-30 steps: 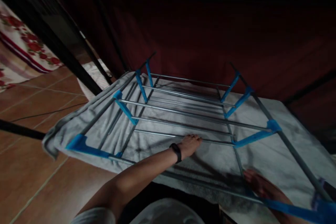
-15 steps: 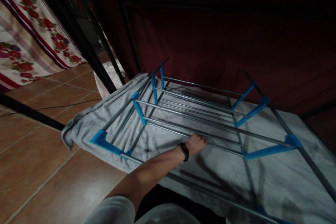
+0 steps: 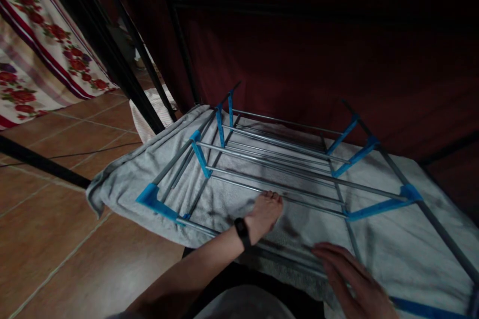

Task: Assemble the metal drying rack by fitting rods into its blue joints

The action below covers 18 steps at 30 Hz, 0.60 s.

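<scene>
A shoe rack of grey metal tubes with blue plastic brackets lies across the bed. My left hand, with a black band at the wrist, has its fingers curled over one of the thin crossbars near the middle. To the right, my right hand hovers over the near side of the rack by the front tube. Its fingers are stretched out and apart from the thumb, slightly blurred, with nothing visible in them. A blue bracket joins the tubes at the near left corner.
A grey blanket covers the bed under the rack. Dark red cloth hangs behind it, with black metal posts at the left. Beyond are a floral curtain, brown floor tiles and a thin cable.
My right hand has come into view at the lower right. The left hand has shifted left and slightly nearer, still at the crossbar. The rack's right end sits slightly further left in view.
</scene>
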### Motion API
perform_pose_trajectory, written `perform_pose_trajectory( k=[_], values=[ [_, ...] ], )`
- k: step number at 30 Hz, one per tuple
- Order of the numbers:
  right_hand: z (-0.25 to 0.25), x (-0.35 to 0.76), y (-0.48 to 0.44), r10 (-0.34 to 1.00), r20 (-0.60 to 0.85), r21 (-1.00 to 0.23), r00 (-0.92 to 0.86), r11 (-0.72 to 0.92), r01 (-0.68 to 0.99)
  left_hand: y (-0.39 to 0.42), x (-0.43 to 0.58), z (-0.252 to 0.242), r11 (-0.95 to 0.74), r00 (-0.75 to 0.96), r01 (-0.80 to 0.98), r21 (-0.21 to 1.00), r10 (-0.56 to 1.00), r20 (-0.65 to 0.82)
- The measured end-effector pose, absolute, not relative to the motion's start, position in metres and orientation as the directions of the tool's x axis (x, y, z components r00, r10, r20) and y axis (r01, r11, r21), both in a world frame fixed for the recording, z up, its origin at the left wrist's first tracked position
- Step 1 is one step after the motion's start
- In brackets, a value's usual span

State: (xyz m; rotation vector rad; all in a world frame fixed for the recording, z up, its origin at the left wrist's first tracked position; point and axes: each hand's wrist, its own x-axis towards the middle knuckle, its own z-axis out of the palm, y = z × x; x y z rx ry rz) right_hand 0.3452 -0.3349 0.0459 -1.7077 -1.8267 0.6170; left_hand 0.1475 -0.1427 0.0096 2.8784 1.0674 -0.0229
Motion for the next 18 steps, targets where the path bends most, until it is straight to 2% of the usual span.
perform_pose_trajectory(
  k=[3,6,8,9,10,11,12,13,14,16,18],
  values=[
    [0.048,0.299,-0.263,0.981,0.034,-0.695,-0.191,0.16,0.701,-0.188,0.081,0.058,-0.676,0.679,0.71,0.194,0.731,0.061],
    [0.031,0.265,-0.2,0.933,-0.023,-0.627,-0.359,0.266,0.732,-0.233,0.003,0.093,-0.777,0.69,0.589,0.222,0.626,0.364],
    [0.011,0.245,-0.167,0.884,-0.094,-0.552,-0.458,0.336,0.763,-0.251,-0.043,0.105,-0.722,0.459,0.666,0.187,0.594,0.661],
    [0.0,0.235,-0.154,0.876,-0.133,-0.505,-0.464,0.343,0.792,-0.254,-0.063,0.106,-0.622,0.295,0.74,0.257,0.643,0.706],
    [-0.011,0.224,-0.141,0.883,-0.153,-0.459,-0.443,0.334,0.823,-0.252,-0.08,0.104,-0.48,0.055,0.784,0.394,0.686,0.726],
    [-0.022,0.214,-0.13,0.89,-0.154,-0.42,-0.429,0.334,0.844,-0.246,-0.095,0.1,-0.34,-0.19,0.755,0.561,0.705,0.683],
    [-0.032,0.203,-0.121,0.898,-0.145,-0.384,-0.415,0.335,0.86,-0.236,-0.109,0.093,-0.223,-0.407,0.651,0.726,0.704,0.582],
    [-0.04,0.192,-0.112,0.905,-0.129,-0.357,-0.406,0.34,0.87,-0.223,-0.121,0.083,-0.157,-0.568,0.502,0.851,0.682,0.461],
    [-0.046,0.181,-0.104,0.909,-0.114,-0.337,-0.402,0.345,0.876,-0.208,-0.132,0.07,-0.127,-0.643,0.357,0.925,0.685,0.342],
    [-0.055,0.163,-0.092,0.922,-0.099,-0.31,-0.373,0.328,0.892,-0.174,-0.147,0.04,-0.01,-0.611,0.237,0.971,0.776,0.157],
    [-0.059,0.148,-0.083,0.94,-0.104,-0.286,-0.324,0.284,0.915,-0.14,-0.151,0.009,0.087,-0.451,0.172,0.981,0.893,0.0]
  ],
)
